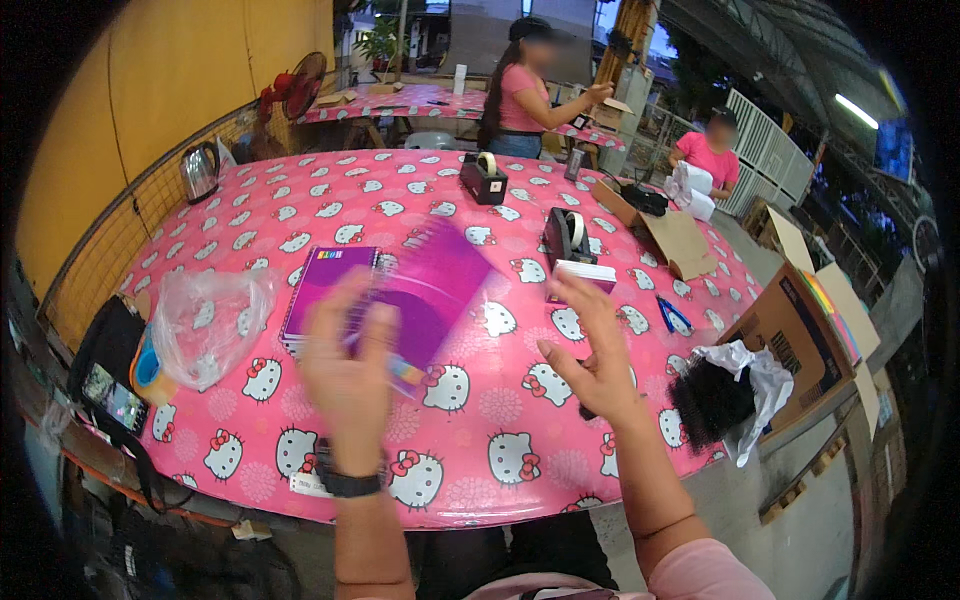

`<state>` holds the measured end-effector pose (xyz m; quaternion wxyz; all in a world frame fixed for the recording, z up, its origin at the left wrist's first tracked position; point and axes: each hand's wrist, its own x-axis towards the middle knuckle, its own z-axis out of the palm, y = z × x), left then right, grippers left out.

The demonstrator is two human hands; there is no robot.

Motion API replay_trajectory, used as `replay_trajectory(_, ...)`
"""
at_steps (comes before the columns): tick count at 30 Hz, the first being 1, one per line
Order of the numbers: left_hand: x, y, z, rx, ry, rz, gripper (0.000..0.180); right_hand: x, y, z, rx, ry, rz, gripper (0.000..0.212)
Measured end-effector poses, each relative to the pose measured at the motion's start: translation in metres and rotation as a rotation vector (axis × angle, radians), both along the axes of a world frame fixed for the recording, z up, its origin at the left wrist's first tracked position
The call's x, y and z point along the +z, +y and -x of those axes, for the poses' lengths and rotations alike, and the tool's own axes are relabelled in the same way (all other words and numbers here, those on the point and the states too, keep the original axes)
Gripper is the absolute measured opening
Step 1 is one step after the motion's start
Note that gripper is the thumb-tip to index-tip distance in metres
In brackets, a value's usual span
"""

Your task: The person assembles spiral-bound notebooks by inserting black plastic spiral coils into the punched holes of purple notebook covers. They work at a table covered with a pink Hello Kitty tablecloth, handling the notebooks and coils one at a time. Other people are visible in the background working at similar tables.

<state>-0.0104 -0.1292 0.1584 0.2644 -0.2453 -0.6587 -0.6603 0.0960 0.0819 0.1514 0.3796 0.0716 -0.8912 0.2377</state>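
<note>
My left hand (350, 370), wearing a black wristband, grips a purple spiral notebook (445, 285). The notebook is tilted above the table and smeared by motion. Partly behind that hand, a purple spiral notebook (335, 270) lies on the table, apparently on top of others. My right hand (595, 365) is raised to the right of the held notebook, fingers apart, with nothing in it. Just beyond its fingertips sits a small stack of white cards or a box (588, 273), beside a black tape dispenser (566, 236). A small dark object (587, 411) lies partly hidden by my right wrist.
A clear plastic bag (212, 325), a tape roll (150, 365) and a phone (115, 398) lie at left. Blue-handled cutters (673, 315), a black bristly thing (705, 395), crumpled paper (765, 385) and a cardboard box (790, 330) are at right. Two people work beyond the table.
</note>
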Motion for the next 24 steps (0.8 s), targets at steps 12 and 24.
replay_trajectory(12,-0.032,-0.062,0.081,0.301,-0.037,0.315,0.023,-0.130,0.030,-0.092,-0.039,-0.392,0.231,0.035)
replay_trajectory(24,-0.009,-0.054,0.077,0.466,0.133,0.715,0.047,-0.154,0.068,-0.092,-0.345,-0.197,0.263,0.028)
